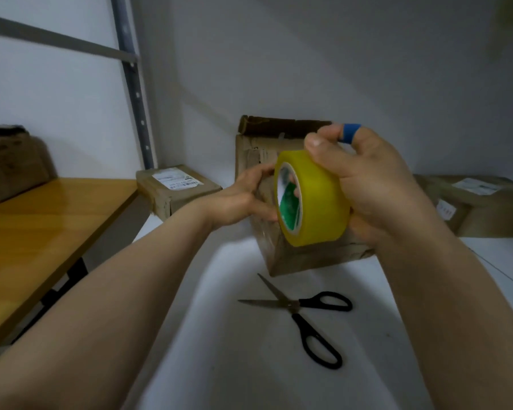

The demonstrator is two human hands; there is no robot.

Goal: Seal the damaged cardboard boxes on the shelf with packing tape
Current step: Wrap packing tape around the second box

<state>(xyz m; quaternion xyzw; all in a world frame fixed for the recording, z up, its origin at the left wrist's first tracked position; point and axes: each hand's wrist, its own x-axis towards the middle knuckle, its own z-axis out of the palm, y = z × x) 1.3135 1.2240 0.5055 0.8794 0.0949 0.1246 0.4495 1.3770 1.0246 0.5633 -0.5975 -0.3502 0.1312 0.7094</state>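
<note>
Seemingly you are only starting: your right hand wraps firmly round the yellow roll of packing tape before the torn brown cardboard box standing on the white shelf, your left hand touches its face, grip impossible to tell, and the sealing remains.

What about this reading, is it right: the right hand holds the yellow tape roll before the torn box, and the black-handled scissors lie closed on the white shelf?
Not quite. The head view shows the black-handled scissors lying open, blades spread apart, on the white shelf. The rest holds: the right hand holds the yellow tape roll before the torn box.
</note>
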